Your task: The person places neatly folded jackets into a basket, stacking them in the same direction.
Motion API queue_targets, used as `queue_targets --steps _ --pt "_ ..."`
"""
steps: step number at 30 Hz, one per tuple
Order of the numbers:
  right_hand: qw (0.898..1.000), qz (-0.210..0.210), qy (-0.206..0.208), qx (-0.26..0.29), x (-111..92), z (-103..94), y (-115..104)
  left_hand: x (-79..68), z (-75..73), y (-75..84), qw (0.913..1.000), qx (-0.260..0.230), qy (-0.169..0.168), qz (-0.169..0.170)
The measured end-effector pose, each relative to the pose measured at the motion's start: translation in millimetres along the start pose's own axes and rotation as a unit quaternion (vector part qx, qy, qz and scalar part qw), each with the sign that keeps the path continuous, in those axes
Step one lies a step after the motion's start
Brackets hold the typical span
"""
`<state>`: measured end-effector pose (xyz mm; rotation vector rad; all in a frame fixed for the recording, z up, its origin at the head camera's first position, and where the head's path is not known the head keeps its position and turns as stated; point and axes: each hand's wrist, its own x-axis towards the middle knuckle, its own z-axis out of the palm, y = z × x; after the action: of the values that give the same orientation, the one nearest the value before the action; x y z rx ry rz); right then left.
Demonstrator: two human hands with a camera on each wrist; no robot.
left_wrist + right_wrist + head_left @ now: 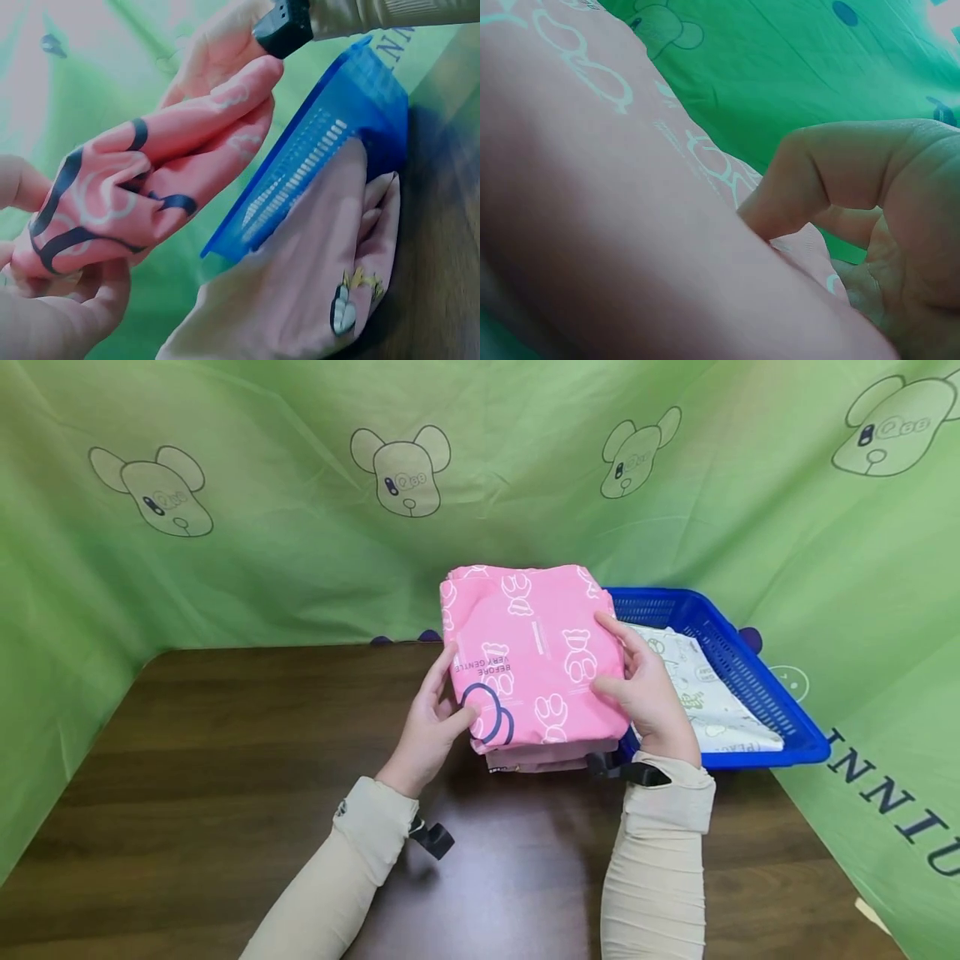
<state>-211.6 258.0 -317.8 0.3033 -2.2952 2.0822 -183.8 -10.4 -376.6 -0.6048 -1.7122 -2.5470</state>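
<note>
Both hands hold a folded pink cloth (pixel 536 652) printed with white bear outlines, dark rings and small lettering. My left hand (pixel 427 727) grips its near left corner, thumb on top and fingers at the side and underneath. At the right edge, my right hand (pixel 652 693) pinches the cloth, its thumb lying on the upper face. In the left wrist view the cloth's folded layers show from the side, raised over a paler pink folded cloth (pixel 262 300) with a small cartoon print. The head view shows only a strip of that paler cloth.
A blue plastic basket (pixel 806 752) stands on the right of the brown wooden table (pixel 225 793). Inside it lies a white cloth (pixel 712 702) with green print. A green curtain (pixel 300 568) with bear drawings surrounds the table's back and sides.
</note>
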Motion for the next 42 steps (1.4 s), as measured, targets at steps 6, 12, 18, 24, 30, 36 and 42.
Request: queue_targets --steps 6,12,18,24,30,36,42 --pt "1.0 0.003 0.015 0.026 -2 -14.6 -7 10.3 17.3 -0.8 0.9998 -0.012 0.005 -0.016" --pt "0.999 -0.002 0.027 0.034 -5 -31.5 -15 19.4 32.6 0.4 0.999 -0.02 -0.008 -0.039" --pt "0.999 0.022 0.04 0.009 -8 -52.8 -20 29.3 47.0 -0.6 0.9977 -0.003 -0.034 -0.058" --pt "0.998 0.048 0.047 0.01 -11 -75.1 -25 35.8 64.2 -3.8 0.9952 0.006 -0.054 -0.082" --pt "0.998 0.05 0.043 0.021 -13 -96.7 -26 41.9 82.7 -12.7 0.9944 -0.009 -0.057 -0.089" --pt "0.997 0.061 0.025 0.042 -17 -120.3 -26 45.1 102.1 -21.0 0.9929 -0.016 -0.06 -0.102" --pt "0.993 0.073 0.005 0.092 -23 -142.9 -27 45.4 120.8 -25.2 0.9931 -0.015 -0.063 -0.098"
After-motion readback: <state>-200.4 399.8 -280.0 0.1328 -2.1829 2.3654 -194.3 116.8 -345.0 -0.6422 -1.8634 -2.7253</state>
